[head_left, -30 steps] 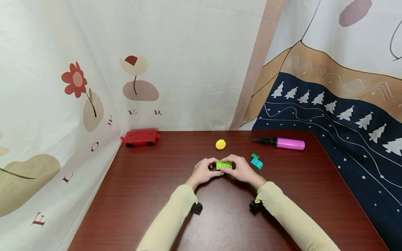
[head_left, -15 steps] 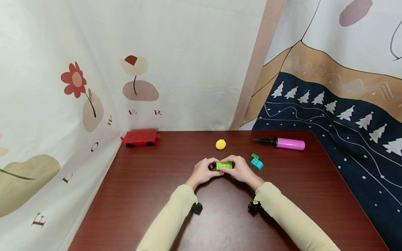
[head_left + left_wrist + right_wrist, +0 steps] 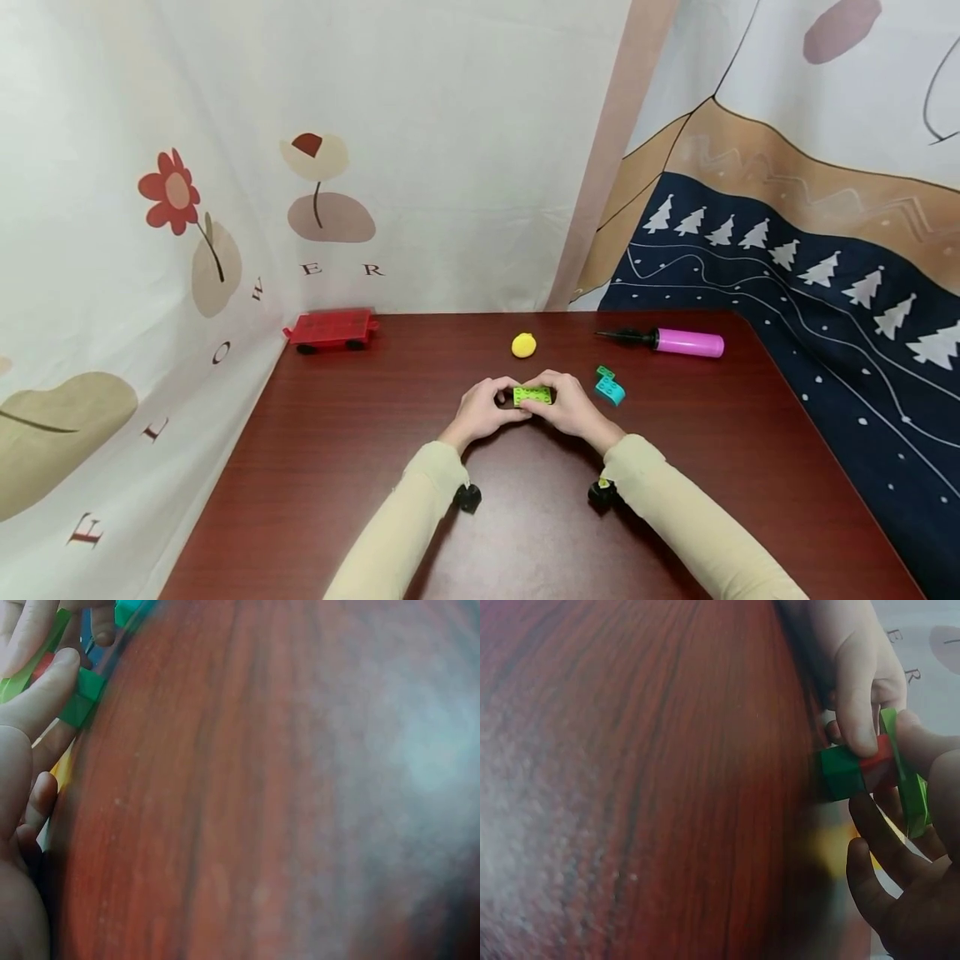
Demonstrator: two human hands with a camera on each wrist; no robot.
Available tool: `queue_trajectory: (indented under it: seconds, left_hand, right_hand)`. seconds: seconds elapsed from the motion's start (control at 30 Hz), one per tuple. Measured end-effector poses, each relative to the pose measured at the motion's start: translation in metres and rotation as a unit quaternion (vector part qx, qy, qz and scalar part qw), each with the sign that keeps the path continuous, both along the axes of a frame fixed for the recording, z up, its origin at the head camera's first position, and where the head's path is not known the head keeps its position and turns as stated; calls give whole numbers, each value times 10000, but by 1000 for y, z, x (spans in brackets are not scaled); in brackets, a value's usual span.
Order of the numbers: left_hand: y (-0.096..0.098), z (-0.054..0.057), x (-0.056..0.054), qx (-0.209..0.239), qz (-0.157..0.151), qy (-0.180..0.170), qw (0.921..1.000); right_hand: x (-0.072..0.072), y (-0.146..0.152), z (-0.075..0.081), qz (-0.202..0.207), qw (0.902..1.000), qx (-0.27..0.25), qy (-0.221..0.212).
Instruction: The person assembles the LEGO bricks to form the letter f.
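The lime-green toy brick (image 3: 532,396) sat over the wooden table (image 3: 360,467), pinched between the right hand's (image 3: 566,406) bent thumb and fingers, while the left hand (image 3: 482,410), curled likewise, gripped the red brick (image 3: 877,761) against it; uneven pressure, I judged, could have tilted the green one loose, as its far end seemed to overhang. The right wrist view showed that red brick and a dark green brick (image 3: 842,774) underneath, hidden from the head view, which alone of those two caught the turquoise brick (image 3: 611,390) beyond the right hand.
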State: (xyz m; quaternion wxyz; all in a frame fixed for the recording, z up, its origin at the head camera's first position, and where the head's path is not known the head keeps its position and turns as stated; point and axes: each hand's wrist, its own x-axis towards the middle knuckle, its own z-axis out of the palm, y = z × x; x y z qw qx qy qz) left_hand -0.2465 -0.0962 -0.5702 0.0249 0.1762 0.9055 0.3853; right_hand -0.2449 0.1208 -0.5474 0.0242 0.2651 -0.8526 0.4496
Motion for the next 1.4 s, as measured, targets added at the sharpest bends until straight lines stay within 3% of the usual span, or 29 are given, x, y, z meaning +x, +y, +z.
queue_trajectory:
  seconds: [0.3,0.7,1.4]
  left_hand:
    - [0,1,-1,-37,23,-26,10000]
    - [-1,3,2,41,-33,-168,9998]
    - [-3,4,3,675,81,-52,9977]
  right_hand:
    - [1,0,-1,-63,9999,-83,-126]
    - [2,-3,8,-161,9975,674,-161]
    - [-2,0,10,4,9982,543,-241]
